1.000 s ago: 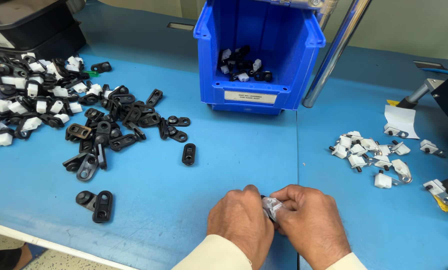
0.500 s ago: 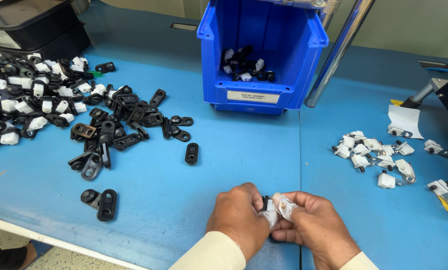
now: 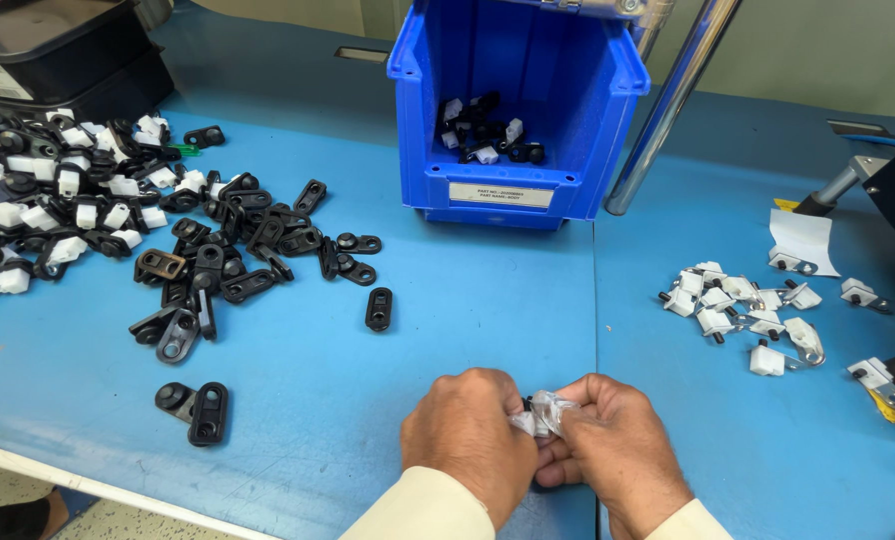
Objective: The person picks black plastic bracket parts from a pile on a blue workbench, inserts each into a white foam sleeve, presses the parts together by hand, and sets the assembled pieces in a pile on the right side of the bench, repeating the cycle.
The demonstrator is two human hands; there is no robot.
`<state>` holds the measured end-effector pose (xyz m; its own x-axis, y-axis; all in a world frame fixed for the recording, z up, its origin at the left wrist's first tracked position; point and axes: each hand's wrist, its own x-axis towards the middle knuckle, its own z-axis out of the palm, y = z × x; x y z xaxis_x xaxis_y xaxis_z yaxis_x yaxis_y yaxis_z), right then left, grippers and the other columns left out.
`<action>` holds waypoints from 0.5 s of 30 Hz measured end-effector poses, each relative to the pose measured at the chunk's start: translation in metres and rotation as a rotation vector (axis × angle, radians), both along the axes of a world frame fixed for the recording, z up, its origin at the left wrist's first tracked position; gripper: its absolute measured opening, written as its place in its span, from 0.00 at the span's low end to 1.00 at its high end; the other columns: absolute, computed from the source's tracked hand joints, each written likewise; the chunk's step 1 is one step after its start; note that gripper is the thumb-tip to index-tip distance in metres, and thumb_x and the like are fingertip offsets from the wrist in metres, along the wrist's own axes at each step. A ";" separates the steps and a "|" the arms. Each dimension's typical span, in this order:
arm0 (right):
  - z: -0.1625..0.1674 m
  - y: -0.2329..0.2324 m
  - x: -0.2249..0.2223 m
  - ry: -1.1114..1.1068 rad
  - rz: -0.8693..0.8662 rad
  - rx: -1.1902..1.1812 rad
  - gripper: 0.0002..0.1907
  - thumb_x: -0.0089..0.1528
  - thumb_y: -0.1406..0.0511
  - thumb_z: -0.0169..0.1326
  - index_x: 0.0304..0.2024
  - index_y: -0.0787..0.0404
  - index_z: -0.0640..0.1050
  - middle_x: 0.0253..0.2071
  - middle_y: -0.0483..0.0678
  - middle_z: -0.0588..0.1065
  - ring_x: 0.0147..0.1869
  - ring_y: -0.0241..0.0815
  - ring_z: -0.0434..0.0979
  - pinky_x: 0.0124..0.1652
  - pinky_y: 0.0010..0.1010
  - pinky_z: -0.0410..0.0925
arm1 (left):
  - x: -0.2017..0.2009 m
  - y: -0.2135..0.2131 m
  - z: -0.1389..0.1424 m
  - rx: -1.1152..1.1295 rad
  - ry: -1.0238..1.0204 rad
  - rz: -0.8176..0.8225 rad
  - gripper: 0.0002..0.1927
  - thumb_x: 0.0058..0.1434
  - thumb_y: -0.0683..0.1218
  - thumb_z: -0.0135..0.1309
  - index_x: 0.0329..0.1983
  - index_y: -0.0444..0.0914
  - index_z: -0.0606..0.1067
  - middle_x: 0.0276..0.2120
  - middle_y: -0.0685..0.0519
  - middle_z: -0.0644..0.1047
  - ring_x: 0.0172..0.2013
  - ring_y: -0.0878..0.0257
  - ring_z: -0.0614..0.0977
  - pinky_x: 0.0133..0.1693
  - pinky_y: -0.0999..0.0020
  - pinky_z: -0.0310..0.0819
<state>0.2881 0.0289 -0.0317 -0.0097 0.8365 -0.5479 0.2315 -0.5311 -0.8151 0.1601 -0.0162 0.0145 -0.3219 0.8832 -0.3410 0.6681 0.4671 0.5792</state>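
I see my left hand [image 3: 468, 440] and right hand [image 3: 618, 450] pinch one small white clip [image 3: 540, 412] between their fingertips at the blue table's [image 3: 468, 320] near edge, close for control; black parts [image 3: 198, 250] lie heaped left.

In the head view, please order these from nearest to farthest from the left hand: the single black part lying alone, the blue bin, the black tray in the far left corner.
From the left hand:
1. The single black part, just up and left of the hand on the blue table.
2. The blue bin, straight ahead at the back.
3. The black tray, far left corner.
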 end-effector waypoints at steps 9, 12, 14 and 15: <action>-0.006 -0.006 -0.010 0.059 -0.110 0.065 0.06 0.64 0.71 0.53 0.35 0.71 0.76 0.26 0.58 0.78 0.25 0.46 0.77 0.25 0.37 0.72 | 0.006 -0.003 -0.019 0.117 0.138 -0.330 0.09 0.57 0.42 0.61 0.38 0.34 0.75 0.33 0.41 0.81 0.38 0.47 0.85 0.41 0.53 0.81; -0.006 -0.008 -0.015 0.020 -0.138 0.140 0.08 0.63 0.69 0.57 0.34 0.72 0.77 0.26 0.56 0.78 0.25 0.44 0.77 0.25 0.35 0.72 | 0.006 -0.004 -0.022 0.162 0.153 -0.309 0.08 0.57 0.39 0.59 0.40 0.34 0.75 0.33 0.41 0.82 0.38 0.46 0.85 0.40 0.53 0.82; -0.001 -0.008 -0.018 0.025 -0.151 0.170 0.07 0.63 0.70 0.57 0.34 0.72 0.77 0.26 0.56 0.79 0.24 0.43 0.77 0.24 0.35 0.72 | 0.005 -0.007 -0.021 0.167 0.097 -0.213 0.08 0.57 0.39 0.59 0.39 0.34 0.76 0.34 0.40 0.82 0.38 0.46 0.85 0.40 0.52 0.81; 0.002 -0.008 -0.018 0.026 -0.162 0.189 0.07 0.62 0.70 0.57 0.33 0.72 0.77 0.26 0.56 0.79 0.24 0.42 0.78 0.23 0.34 0.72 | 0.005 -0.007 -0.019 0.173 0.069 -0.170 0.07 0.57 0.39 0.60 0.38 0.35 0.76 0.34 0.40 0.82 0.38 0.45 0.84 0.40 0.52 0.81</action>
